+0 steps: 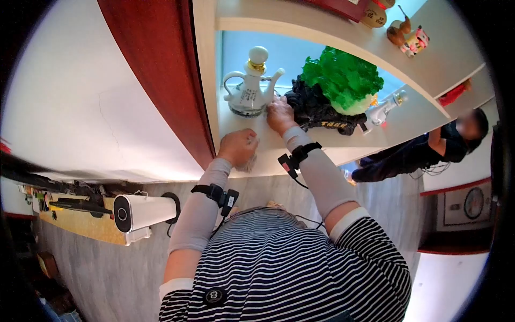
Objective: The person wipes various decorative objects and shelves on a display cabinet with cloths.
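Observation:
My left hand (238, 147) is closed at the shelf's front edge, its fingers curled over a crumpled greyish cloth (247, 164) that shows below them. My right hand (280, 115) reaches into the gap between a white teapot-shaped bottle (249, 92) and a black carved base (316, 107). Its fingertips are partly hidden there, and I cannot tell whether they grip anything. The bottle stands upright, with a round stopper and gold trim. A glossy green cabbage ornament (343, 78) sits on the black base.
Another white bottle (383, 110) stands right of the ornament. Small figurines (416, 42) occupy the shelf above. A dark red panel (161, 64) borders the left side. Another person (424, 147) is at the right. A white cylindrical device (145, 212) stands at the lower left.

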